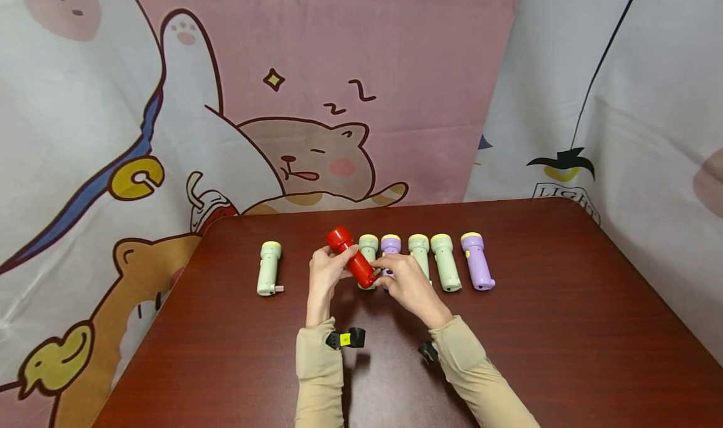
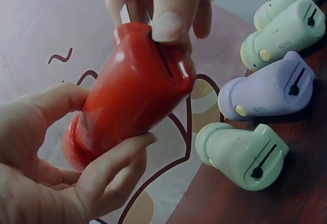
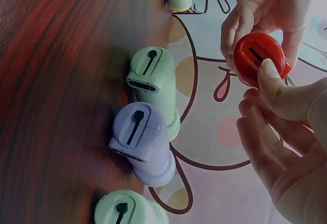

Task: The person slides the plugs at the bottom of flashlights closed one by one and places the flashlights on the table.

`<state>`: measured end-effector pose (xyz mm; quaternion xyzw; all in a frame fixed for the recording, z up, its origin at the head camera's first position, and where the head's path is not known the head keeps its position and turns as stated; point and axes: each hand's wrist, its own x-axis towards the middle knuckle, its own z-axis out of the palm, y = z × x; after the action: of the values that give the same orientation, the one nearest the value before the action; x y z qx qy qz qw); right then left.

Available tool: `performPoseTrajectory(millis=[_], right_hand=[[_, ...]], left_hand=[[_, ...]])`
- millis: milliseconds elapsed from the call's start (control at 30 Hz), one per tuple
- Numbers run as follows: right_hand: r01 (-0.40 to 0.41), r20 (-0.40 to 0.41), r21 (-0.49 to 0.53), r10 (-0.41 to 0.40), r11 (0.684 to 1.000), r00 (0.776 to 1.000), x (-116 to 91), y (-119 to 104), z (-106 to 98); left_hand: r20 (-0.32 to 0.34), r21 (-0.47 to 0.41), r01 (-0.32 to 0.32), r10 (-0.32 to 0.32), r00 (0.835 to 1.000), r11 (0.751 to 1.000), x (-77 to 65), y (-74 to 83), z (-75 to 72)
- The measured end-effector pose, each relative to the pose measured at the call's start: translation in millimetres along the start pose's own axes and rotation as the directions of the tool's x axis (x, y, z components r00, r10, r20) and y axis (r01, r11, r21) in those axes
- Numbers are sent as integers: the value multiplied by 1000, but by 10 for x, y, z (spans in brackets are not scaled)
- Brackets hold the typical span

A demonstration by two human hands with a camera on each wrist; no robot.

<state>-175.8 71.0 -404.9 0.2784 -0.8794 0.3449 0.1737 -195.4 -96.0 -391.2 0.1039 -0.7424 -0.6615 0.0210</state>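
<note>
A red flashlight (image 1: 359, 268) is held tilted above the table, its head toward the upper left. My left hand (image 1: 327, 272) grips it around the body and neck, thumb on one side and fingers on the other, as the left wrist view shows. The right hand (image 1: 408, 283) is at its tail end, pinching there with the thumb on the slotted end face. Two metal plug prongs (image 2: 125, 14) stick out from the side of the tail. In the right wrist view the thumb (image 3: 271, 76) lies over the slot, with the other fingers spread below.
A green flashlight (image 1: 269, 268) lies alone at the left, a small prong piece sticking out near its base. Behind and right of my hands, several green flashlights (image 1: 445, 263) and purple ones (image 1: 477, 262) lie in a row on the brown table (image 1: 565, 327). A printed cloth (image 1: 429, 89) hangs behind.
</note>
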Motion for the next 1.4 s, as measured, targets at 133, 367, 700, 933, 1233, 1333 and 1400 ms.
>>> performPoseTrajectory(millis=[133, 367, 700, 933, 1233, 1333, 1400], right_hand=[[-7, 5, -6, 7, 1000, 1000, -3, 2, 3], [3, -2, -41, -3, 999, 1000, -3, -13, 1], [-13, -11, -44, 12, 999, 1000, -6, -25, 14], [-9, -27, -53, 8, 999, 1000, -5, -41, 9], [38, 10, -70, -37, 997, 999, 3, -38, 13], [67, 30, -70, -65, 995, 997, 11, -34, 16], [74, 42, -67, -72, 995, 997, 19, -30, 15]], left_hand=[[5, -10, -3, 3, 1000, 1000, 6, -4, -4], [7, -25, -7, 7, 1000, 1000, 7, -13, 0], [-3, -8, -4, 4, 1000, 1000, 15, -9, 3], [-4, 17, 0, 0, 1000, 1000, 19, -14, 8], [-33, 50, 7, -5, 999, 999, 30, 18, -10], [-44, 75, 8, -5, 999, 997, 40, 30, -23], [-39, 79, 7, -4, 999, 997, 45, 37, -30]])
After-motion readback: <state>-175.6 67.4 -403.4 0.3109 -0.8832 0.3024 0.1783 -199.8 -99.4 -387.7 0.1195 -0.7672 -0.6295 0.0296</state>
